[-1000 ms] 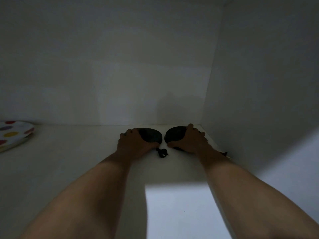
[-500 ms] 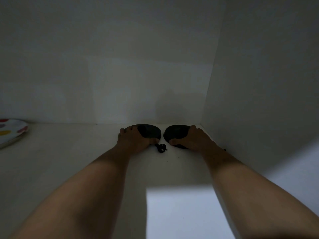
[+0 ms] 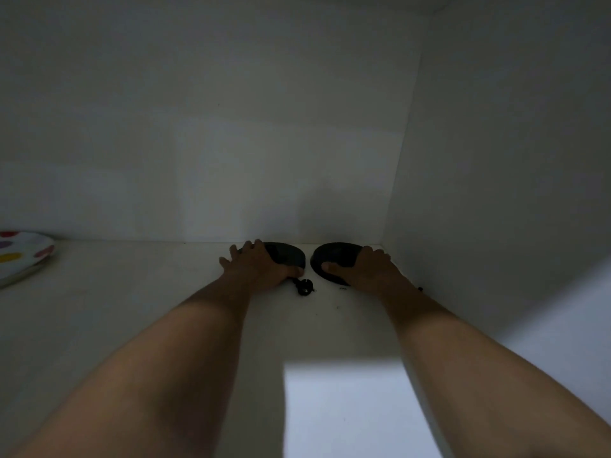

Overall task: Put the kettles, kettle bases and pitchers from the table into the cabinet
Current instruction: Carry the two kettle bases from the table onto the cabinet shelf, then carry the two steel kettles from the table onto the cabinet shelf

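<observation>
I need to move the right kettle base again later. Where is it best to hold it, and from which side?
Grip the right base at its near rim, coming from the front, probably thumb on top and fingers under the edge. It lies flat and low on the shelf, close to the right wall and the back corner, so only the front is open. The right hand already rests there.

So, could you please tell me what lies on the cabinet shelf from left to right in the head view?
Spotted plate → left hand on the left kettle base → black cord plug → right kettle base under the right hand → cabinet side wall.
</observation>
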